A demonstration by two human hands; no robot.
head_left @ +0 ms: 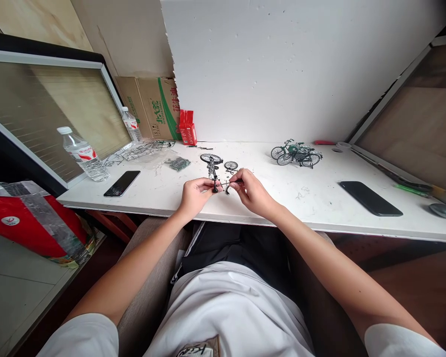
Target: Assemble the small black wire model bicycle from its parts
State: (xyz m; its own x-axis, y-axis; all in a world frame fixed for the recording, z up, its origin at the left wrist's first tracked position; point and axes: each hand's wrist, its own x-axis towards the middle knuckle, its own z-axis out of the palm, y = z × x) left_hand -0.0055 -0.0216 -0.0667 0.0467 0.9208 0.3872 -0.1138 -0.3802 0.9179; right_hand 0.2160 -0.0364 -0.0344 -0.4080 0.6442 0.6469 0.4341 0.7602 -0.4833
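At the desk's front, my left hand pinches the near end of a partly built model bicycle. The bicycle's one attached wheel points away from me. My right hand is closed on a small screwdriver with a dark handle. Its thin shaft points left and meets the part between my left fingertips; the exact contact is too small to make out. A loose spoked wheel lies just beyond my right fingers. Between my hands, a small curved black part rests on the desk.
Finished model bicycles stand at the back right. A phone and a water bottle are at left, near part frames and a bag of small parts. A black phone and a mouse lie at right.
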